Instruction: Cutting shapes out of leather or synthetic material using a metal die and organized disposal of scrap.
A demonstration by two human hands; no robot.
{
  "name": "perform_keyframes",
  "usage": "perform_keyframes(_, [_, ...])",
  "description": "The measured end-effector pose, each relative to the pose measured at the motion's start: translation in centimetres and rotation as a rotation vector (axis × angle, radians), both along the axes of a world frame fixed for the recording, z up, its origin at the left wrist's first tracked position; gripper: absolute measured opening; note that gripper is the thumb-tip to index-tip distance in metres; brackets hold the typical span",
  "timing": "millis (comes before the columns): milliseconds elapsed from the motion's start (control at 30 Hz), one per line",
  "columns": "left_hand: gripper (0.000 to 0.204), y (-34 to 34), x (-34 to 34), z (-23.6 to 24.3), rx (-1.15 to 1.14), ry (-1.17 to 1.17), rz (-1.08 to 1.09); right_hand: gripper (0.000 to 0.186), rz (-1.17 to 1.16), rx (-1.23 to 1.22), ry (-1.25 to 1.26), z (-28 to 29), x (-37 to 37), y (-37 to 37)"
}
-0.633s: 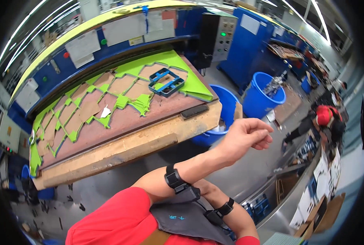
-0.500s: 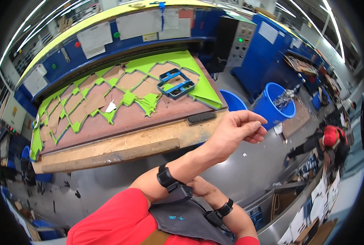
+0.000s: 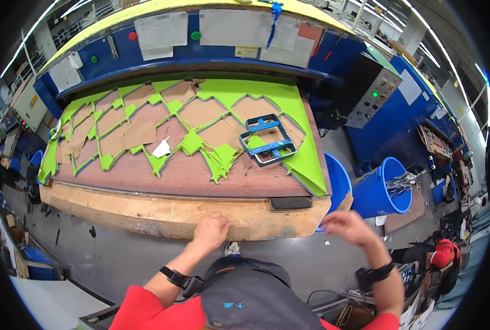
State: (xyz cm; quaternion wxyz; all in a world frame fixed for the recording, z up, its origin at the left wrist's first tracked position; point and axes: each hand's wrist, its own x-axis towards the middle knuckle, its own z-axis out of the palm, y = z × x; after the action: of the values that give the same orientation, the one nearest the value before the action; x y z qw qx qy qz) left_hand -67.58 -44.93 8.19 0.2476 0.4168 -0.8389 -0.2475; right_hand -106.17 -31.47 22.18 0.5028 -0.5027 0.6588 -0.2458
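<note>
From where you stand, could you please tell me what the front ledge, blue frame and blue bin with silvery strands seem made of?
The front ledge: wood, apparently bare, by its brown tone and scuffed, stained surface.
The blue frame: probably painted metal, judging by its thin walls and slight shine.
The blue bin: likely smooth plastic, from its even colour and rounded rim.

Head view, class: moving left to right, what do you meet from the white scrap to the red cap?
White scrap, left hand, blue frame, right hand, co-worker's red cap.
</note>
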Motion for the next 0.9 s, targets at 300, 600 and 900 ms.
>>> perform_keyframes(300, [0.01, 1.8, -1.5, 0.8, -0.066, 0.056, 0.178, 0.023, 0.353, -0.216, 0.631, 17.7, -4.1, -13.9])
perform_keyframes(600, [0.009, 1.8, -2.2, 1.5, -0.002, -0.001, 0.268, 0.028, 0.652, -0.366, 0.861, 20.0, -7.7, -22.2])
perform_keyframes(900, [0.011, 1.2, -1.9, 3.4, 0.105, -0.083, 0.213, 0.028, 0.803, -0.461, 0.964, 18.3, -7.7, -28.1])
